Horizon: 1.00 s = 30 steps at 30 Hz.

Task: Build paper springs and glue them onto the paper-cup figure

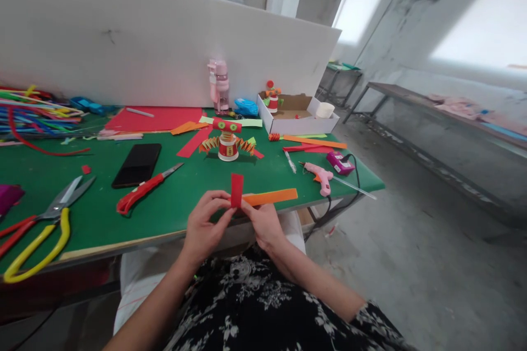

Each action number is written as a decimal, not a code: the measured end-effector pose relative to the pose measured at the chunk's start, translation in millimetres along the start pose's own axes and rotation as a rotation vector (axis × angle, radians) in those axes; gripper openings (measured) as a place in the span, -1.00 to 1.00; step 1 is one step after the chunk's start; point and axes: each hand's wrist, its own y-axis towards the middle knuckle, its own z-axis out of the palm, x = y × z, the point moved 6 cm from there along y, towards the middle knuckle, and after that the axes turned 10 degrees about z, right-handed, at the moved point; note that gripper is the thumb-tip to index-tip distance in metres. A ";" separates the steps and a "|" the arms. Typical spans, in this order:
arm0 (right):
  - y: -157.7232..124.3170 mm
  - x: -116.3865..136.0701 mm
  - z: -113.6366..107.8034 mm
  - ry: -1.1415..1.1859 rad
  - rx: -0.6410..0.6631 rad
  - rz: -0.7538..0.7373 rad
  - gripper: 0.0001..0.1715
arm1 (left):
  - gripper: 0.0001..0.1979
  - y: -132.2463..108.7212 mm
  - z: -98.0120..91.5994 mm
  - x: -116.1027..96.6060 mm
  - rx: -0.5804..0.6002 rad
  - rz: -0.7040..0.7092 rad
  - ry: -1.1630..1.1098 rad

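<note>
Bare concrete room, daylight on the right-hand wall point(457, 74); green-topped table point(164, 225) with white board point(164, 33) standing along its back edge, apparently as a screen or backstop.

At the middle of the front edge: red strip point(236, 186), upright, crossed with orange strip point(274, 196) running level toward the table's right edge. Left hand point(208, 225) curled, thumb and fingertips drawn nearly together in a light pinch on the lower part of the red strip. Right hand point(267, 225) likewise pinching, thumb and fingers about the near end of the orange strip. Pinches side by side at the crossing, likely to hold the strips square and prevent slipping. Any fold or bond there hidden by fingertips; not confirmable.

Beyond the hands, set back from the front edge: paper figure point(228, 148), upright on a white base, probably placed for full view, clear of the wrists. Near the right front corner: pink glue gun point(323, 175), lying down, nozzle pointing left, apparently parked within right-hand reach, near purple box point(341, 163). Toward the left end of the front edge: shears point(61, 208), handles overhanging, presumably for quick pickup. Near the back right corner: white box point(284, 125), apparently a holder for loose pieces.
</note>
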 end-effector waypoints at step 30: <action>-5.7 -3.8 2.7 -0.247 0.117 -0.103 -0.84 | -0.58 -15.4 9.3 29.8 -0.150 -0.844 -0.671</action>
